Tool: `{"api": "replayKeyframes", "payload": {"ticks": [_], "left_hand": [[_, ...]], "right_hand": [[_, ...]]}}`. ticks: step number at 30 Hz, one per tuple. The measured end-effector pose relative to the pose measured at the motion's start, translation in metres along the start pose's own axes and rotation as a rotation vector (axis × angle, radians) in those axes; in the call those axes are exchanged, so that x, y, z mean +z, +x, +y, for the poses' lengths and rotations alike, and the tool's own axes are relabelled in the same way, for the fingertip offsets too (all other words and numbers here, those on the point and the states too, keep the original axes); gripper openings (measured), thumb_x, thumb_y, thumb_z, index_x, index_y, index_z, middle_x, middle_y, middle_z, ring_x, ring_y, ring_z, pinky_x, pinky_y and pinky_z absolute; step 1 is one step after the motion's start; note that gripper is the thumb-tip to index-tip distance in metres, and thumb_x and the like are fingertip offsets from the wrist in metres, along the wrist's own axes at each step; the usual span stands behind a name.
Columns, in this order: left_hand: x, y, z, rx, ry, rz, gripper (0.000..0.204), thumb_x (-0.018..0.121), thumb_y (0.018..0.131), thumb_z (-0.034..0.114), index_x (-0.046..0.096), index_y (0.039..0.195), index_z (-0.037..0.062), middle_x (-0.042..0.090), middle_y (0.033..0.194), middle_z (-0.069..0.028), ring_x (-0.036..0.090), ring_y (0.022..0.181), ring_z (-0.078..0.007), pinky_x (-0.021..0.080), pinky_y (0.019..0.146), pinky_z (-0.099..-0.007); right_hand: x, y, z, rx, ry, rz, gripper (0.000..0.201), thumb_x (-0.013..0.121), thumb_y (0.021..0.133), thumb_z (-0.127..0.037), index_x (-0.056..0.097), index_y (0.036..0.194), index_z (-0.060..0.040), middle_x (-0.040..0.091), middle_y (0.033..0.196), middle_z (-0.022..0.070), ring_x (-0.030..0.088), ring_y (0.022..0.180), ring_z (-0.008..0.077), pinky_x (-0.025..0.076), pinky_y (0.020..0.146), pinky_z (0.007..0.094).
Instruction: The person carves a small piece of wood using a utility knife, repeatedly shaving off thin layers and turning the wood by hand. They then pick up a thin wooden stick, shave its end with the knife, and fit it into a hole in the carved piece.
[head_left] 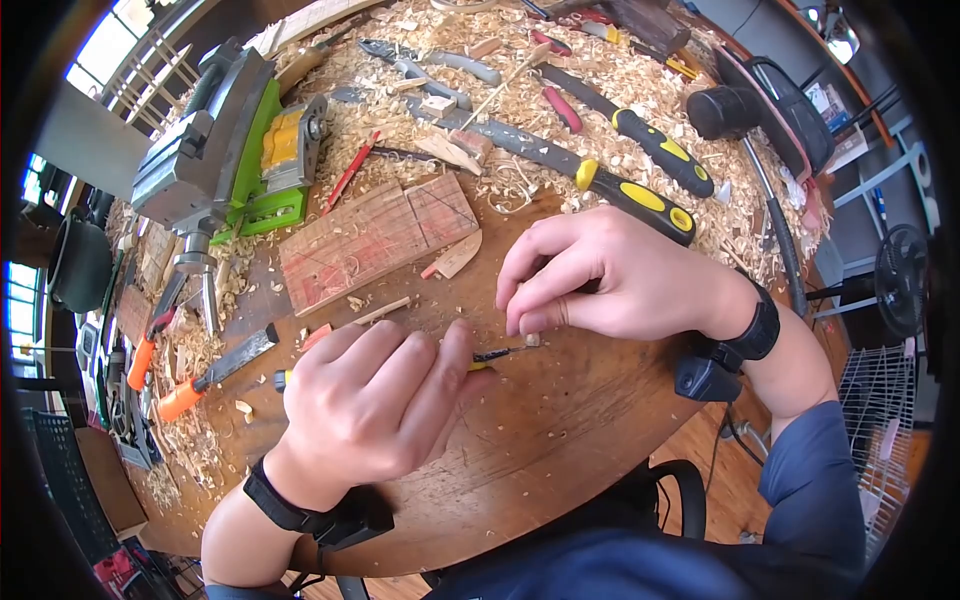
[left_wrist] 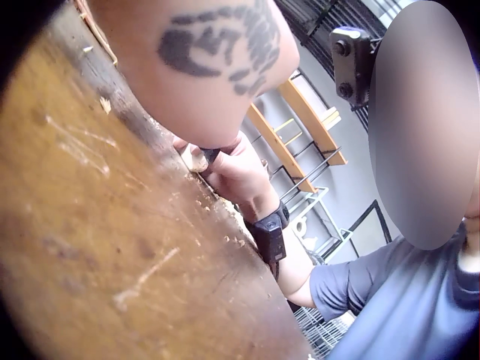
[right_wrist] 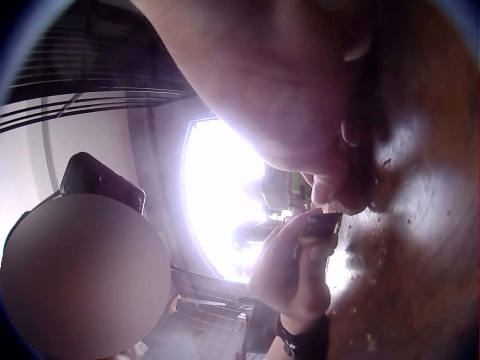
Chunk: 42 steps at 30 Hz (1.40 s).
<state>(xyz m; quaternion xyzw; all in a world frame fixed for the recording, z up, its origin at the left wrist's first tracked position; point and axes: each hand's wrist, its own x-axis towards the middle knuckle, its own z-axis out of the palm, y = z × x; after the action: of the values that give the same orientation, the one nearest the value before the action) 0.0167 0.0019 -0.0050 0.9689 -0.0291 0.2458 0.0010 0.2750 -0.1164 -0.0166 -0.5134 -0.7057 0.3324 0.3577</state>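
Note:
My left hand [head_left: 375,400] grips a slim cutter [head_left: 490,356] with a yellow and black handle, its dark tip pointing right. Most of the handle is hidden under the curled fingers. Just right of that tip is a small pale wood piece [head_left: 533,340], right at the fingertips of my right hand [head_left: 610,275], whose thumb and forefinger pinch together on it. In the left wrist view, the pale wood piece [left_wrist: 196,159] shows between the hands, close over the tabletop. A dark flat part of the cutter [right_wrist: 322,225] shows at the left hand in the right wrist view.
Behind the hands lies a reddish wood board [head_left: 375,240]. A green and grey vise [head_left: 235,150] stands at the back left. Orange-handled chisels [head_left: 235,360] lie on the left. Files with yellow-black handles [head_left: 640,200], a black mallet [head_left: 725,112] and many shavings [head_left: 420,40] cover the back.

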Motion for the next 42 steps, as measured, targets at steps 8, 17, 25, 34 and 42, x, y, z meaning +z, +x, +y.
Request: {"api": "replayKeyframes", "payload": {"ticks": [8,17,25,34,42], "left_hand": [[0.004,0.002,0.002,0.011,0.014,-0.003,0.041,0.092,0.076,0.021,0.080,0.110,0.0005,0.063,0.075,-0.0020,0.062,0.062,-0.0190,0.046,0.055,-0.0338],[0.004,0.001,0.006,0.022,0.049,0.008,0.042,0.092,0.075,0.023,0.080,0.109,0.0017,0.061,0.076,-0.0004,0.060,0.063,-0.0179,0.044,0.055,-0.0338],[0.004,0.003,0.009,0.029,0.076,-0.064,0.043,0.092,0.074,0.023,0.080,0.110,0.0009,0.064,0.077,-0.0019,0.062,0.064,-0.0187,0.045,0.056,-0.0334],[-0.003,-0.001,0.000,-0.077,-0.034,0.081,0.036,0.088,0.078,0.012,0.076,0.107,-0.0049,0.067,0.077,-0.0100,0.064,0.062,-0.0266,0.049,0.057,-0.0373],[0.000,-0.006,-0.009,-0.110,0.027,0.143,0.034,0.088,0.077,0.014,0.075,0.104,-0.0031,0.065,0.075,-0.0066,0.062,0.058,-0.0218,0.048,0.053,-0.0332]], "right_hand": [[0.004,-0.001,0.001,0.004,0.014,0.016,0.009,0.081,0.094,-0.012,0.085,0.098,-0.0044,0.078,0.104,0.0064,0.074,0.082,0.0212,0.057,0.074,0.0327],[0.003,0.000,0.000,-0.014,-0.025,0.026,0.010,0.080,0.094,-0.012,0.084,0.098,-0.0035,0.078,0.104,0.0075,0.075,0.082,0.0218,0.057,0.074,0.0331],[0.005,0.000,0.000,-0.003,0.004,0.030,0.011,0.080,0.095,-0.013,0.085,0.099,-0.0041,0.079,0.104,0.0081,0.074,0.081,0.0225,0.057,0.073,0.0336],[0.003,0.001,0.003,0.009,-0.010,0.103,0.011,0.080,0.097,-0.014,0.082,0.102,-0.0040,0.076,0.095,0.0075,0.069,0.075,0.0178,0.053,0.068,0.0316],[-0.004,0.001,-0.001,0.081,0.013,0.256,0.016,0.082,0.100,-0.022,0.083,0.098,-0.0062,0.077,0.078,-0.0013,0.054,0.061,0.0040,0.041,0.057,0.0249]]}}
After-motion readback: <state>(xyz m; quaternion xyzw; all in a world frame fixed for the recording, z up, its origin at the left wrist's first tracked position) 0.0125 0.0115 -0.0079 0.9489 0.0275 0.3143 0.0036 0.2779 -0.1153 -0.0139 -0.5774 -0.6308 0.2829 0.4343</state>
